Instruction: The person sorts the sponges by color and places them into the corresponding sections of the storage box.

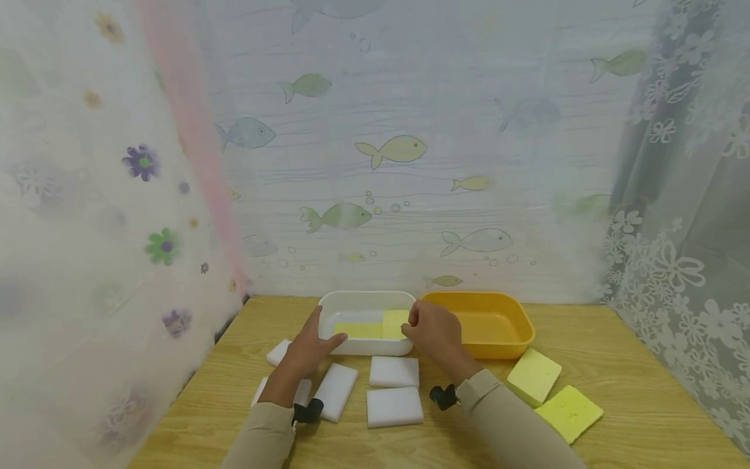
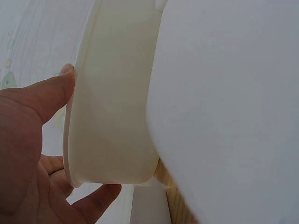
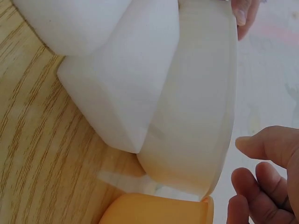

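Observation:
My left hand [image 1: 305, 352] grips the left end of a white plastic tub [image 1: 366, 348]; the left wrist view shows the thumb on its rim and fingers round the end. Inside the tub lie two yellow sponges [image 1: 357, 331], one flat and a paler one [image 1: 394, 322] at the right end. Over that right end hovers my right hand [image 1: 436, 329], its fingers loosely curled. In the right wrist view nothing shows between the thumb and fingers of the right hand [image 3: 266, 172], which is just off the tub's rim.
An orange tub [image 1: 498, 352] stands against the white tub's right side. Several white sponges [image 1: 394, 407] lie in front on the wooden table [image 1: 633, 365]. Two yellow sponges, one thick [image 1: 534, 378] and one brighter [image 1: 569, 413], lie at the right. A fish-print curtain [image 1: 398, 195] hangs behind.

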Demonstrator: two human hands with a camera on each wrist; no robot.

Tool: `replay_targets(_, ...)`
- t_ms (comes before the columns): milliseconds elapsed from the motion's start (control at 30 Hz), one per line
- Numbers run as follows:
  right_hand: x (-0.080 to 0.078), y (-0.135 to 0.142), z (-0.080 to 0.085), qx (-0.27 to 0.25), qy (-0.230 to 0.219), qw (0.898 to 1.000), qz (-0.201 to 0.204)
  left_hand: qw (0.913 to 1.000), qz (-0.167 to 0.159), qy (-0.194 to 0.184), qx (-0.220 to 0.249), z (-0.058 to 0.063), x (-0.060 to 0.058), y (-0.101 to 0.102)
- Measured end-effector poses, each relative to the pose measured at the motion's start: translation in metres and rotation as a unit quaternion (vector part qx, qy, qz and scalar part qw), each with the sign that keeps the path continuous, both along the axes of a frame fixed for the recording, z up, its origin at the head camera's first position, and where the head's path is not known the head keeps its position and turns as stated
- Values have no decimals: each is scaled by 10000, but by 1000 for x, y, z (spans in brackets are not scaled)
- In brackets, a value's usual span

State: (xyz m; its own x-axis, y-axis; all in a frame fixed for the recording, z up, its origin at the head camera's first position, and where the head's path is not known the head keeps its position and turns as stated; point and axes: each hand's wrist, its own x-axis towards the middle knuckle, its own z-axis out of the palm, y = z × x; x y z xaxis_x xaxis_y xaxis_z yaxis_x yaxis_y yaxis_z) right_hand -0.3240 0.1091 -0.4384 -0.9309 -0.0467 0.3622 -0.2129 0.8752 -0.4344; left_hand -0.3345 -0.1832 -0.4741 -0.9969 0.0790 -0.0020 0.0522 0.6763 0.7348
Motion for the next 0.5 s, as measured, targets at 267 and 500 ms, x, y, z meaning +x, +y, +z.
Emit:
replay_targets(267, 1, 2, -1, -121, -43, 9999, 33, 10000, -18, 18, 49, -1, 0, 0)
replay_targets(500, 7, 9, 1, -377, -123, 9992, 17, 10000, 6, 18, -21, -2, -2, 0)
